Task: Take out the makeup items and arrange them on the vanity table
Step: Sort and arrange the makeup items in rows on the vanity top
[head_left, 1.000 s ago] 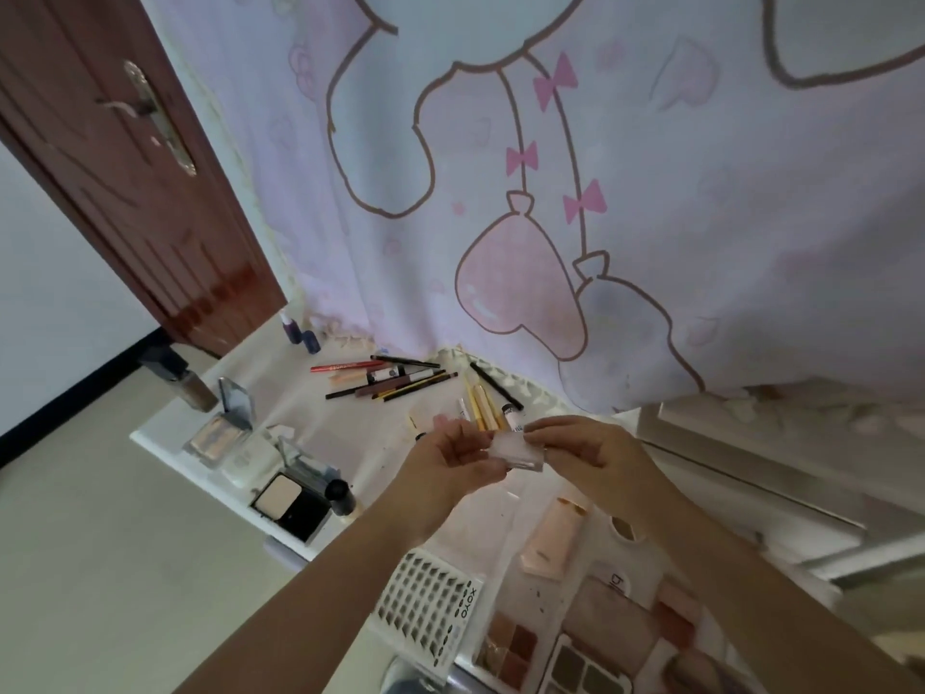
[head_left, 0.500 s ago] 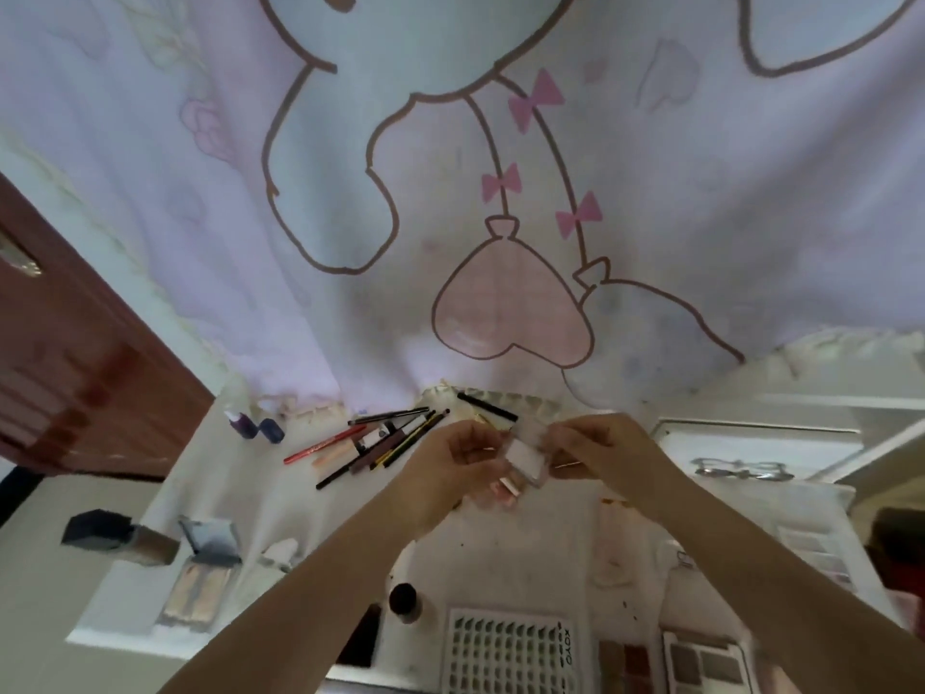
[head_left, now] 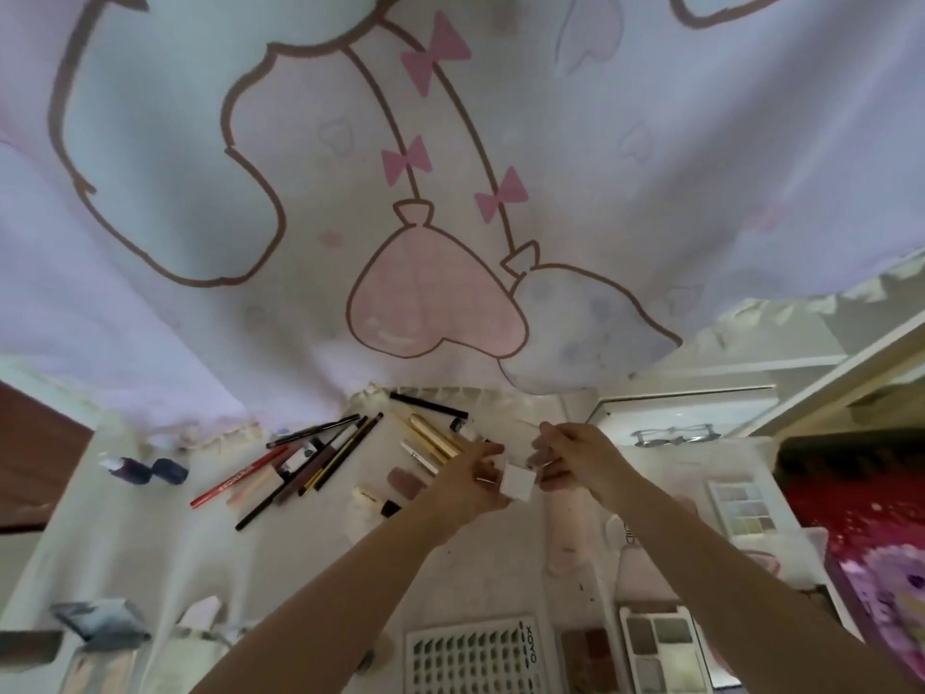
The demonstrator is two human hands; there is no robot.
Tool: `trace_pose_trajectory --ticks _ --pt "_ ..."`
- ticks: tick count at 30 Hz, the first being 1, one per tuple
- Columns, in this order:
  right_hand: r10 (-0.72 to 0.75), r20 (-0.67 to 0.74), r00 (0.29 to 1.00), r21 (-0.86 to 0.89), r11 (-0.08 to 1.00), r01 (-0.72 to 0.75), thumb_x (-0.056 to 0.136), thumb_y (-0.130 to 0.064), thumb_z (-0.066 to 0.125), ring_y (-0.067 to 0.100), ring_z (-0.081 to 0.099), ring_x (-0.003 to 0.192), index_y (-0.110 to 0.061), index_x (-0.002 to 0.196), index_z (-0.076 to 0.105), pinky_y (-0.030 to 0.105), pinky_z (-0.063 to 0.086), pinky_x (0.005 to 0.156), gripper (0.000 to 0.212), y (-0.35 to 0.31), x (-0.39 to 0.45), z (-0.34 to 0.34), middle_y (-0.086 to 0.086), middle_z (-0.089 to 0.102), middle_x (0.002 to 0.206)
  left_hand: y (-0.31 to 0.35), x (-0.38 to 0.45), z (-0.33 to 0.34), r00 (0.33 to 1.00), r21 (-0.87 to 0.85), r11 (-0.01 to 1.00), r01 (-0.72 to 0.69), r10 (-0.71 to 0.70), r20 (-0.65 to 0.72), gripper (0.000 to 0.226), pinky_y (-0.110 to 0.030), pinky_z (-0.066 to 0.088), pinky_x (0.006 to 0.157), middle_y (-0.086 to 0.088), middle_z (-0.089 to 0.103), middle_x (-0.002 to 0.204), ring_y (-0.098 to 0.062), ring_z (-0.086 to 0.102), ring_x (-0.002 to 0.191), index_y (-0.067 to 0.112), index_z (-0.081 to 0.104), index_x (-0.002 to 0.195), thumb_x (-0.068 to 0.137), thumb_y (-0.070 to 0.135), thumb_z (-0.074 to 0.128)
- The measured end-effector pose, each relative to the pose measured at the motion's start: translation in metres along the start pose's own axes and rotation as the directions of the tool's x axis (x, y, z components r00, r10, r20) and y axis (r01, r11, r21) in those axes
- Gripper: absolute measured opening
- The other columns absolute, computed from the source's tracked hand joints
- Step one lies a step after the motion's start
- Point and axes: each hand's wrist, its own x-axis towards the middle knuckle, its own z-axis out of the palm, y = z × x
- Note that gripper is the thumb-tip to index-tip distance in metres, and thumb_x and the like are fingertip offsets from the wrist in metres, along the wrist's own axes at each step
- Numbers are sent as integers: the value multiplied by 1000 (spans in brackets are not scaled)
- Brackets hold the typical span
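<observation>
Both hands meet above the middle of the white vanity table (head_left: 165, 553). My left hand (head_left: 473, 480) pinches a small white square piece (head_left: 517, 482) from its left side. My right hand (head_left: 568, 455) grips a small clear item (head_left: 530, 455) just above and right of that piece, fingers closed. Whether the two bits are one item pulled apart I cannot tell. Behind the hands lie several makeup pencils (head_left: 310, 463) fanned out, and several pale wooden sticks (head_left: 430, 435).
A false-lash tray (head_left: 473, 653), eyeshadow palettes (head_left: 663, 653) (head_left: 741, 505) and a pink tube (head_left: 570, 533) lie near and right. Two dark small bottles (head_left: 150, 470) stand at the left. Compacts (head_left: 95, 628) sit at the front left edge. A printed curtain (head_left: 450, 192) hangs behind.
The view has swung right and up, so the door has left the picture. Both hands stayed joined on the small item and moved slightly farther over the table.
</observation>
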Motion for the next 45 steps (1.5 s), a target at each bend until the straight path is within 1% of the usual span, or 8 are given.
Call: trace_pose_trajectory --ticks 4,7,11,20,26,29,32,45 --pt "63 -104 993 4 998 -63 94 -17 47 22 58 61 -5 93 55 34 51 64 14 9 25 -9 11 58 79 -1 32 13 989 -66 989 129 -134 -67 49 -16 48 62 -3 51 81 -11 52 72 9 48 120 79 -14 58" --pt "-56 -139 989 -314 950 10 90 -8 44 29 61 76 -9 87 58 32 46 68 14 23 38 -16 14 58 88 -5 56 23 968 -56 981 188 -194 -160 42 -20 47 64 -3 50 73 -17 53 73 2 49 116 78 -12 61" --pt "-225 -47 973 -829 552 88 93 -15 40 26 57 109 -4 112 59 29 43 86 29 41 39 -26 11 61 116 -12 80 36 929 8 961 275 -264 -261 40 -25 45 76 -3 54 81 -18 51 86 -4 52 113 76 2 67" --pt "-237 253 938 -938 177 297 95 -24 39 24 54 107 -6 109 60 32 44 89 31 80 54 -38 10 55 115 -20 82 46 962 592 778 213 -61 -266 29 -29 49 82 -13 62 111 -27 59 102 6 59 111 85 20 57" --pt "-430 242 870 -943 107 315 66 -23 76 12 65 74 -14 75 71 15 45 61 13 58 42 -31 0 66 82 -24 61 31 982 741 655 150 -10 -190 34 -29 46 90 -11 56 123 -25 54 112 8 51 123 90 17 49" --pt "-381 295 876 -890 223 397 87 -18 54 21 59 99 -7 102 66 22 43 81 22 48 47 -11 10 63 106 -27 41 12 968 759 627 179 28 -251 35 -38 38 103 -7 54 127 -27 48 121 16 50 126 91 19 45" --pt "-375 253 892 -854 346 388 92 -22 46 25 53 110 -7 117 58 28 40 89 31 40 66 21 12 59 116 -25 17 -14 930 725 649 231 70 -360 26 -34 46 89 -7 58 114 -26 49 113 17 57 112 90 16 44" --pt "-250 94 964 -880 432 198 88 -23 54 30 59 97 -1 96 58 31 43 75 24 26 96 60 17 62 104 -33 -54 -63 862 693 657 296 129 -490 36 -28 43 95 -4 49 128 -19 50 117 17 45 130 95 22 42"
